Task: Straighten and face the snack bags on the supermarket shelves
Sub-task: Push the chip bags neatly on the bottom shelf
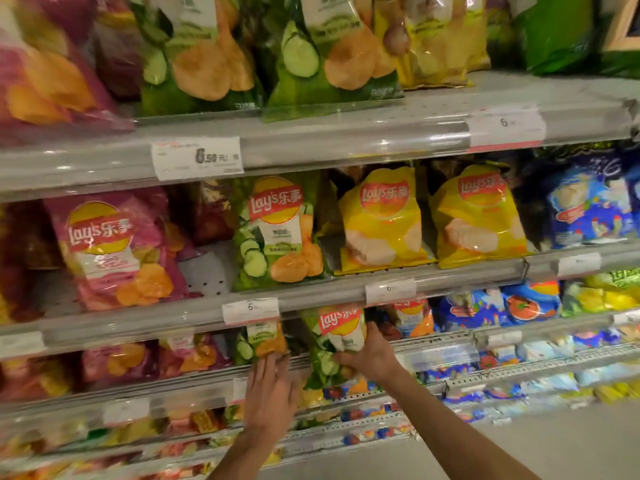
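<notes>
Supermarket shelves crowding with snack bags. Right grip pinching a green cucumber bag, tilting off the third shelf's front edge. Left grip, fingers spread straight, pressing a neighbouring green bag just beside it.

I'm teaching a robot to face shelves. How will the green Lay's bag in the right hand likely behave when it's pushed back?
The green Lay's bag looks puffed and glossy, so probably light and slippery. It leans tilted in the right hand, so likely floppy and apt to tip. Chips inside seem fragile; push gently.
</notes>
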Available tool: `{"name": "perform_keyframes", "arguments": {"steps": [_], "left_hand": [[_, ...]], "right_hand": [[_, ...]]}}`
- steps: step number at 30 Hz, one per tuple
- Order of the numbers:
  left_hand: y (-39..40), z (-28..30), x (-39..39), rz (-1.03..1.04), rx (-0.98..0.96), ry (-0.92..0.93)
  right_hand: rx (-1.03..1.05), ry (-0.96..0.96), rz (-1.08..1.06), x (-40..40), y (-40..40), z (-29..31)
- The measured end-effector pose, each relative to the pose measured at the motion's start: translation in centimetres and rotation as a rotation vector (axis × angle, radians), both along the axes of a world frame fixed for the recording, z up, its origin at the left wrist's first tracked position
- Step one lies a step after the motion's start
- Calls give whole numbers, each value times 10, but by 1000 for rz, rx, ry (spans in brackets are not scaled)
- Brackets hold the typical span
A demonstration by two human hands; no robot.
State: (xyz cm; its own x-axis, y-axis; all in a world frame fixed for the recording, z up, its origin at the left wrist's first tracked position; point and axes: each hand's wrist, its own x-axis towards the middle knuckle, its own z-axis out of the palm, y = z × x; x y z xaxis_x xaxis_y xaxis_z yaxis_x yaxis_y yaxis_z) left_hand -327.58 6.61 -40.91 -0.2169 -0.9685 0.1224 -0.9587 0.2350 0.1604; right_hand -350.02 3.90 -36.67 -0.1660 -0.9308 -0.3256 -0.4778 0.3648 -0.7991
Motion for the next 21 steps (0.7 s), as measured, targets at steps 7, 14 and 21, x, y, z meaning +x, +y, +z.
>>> {"name": "perform_keyframes", "arguments": {"steps": [7, 14, 21], "left_hand": [[-2, 3, 3, -10, 97, -70], [-2, 1, 6, -18, 101, -75], [-4, 5, 6, -26, 115, -51]], "right_hand": [[-44, 41, -106, 6, -46, 0], [5, -9, -94, 22, -55, -19], [34, 176, -39, 23, -54, -28]]}}
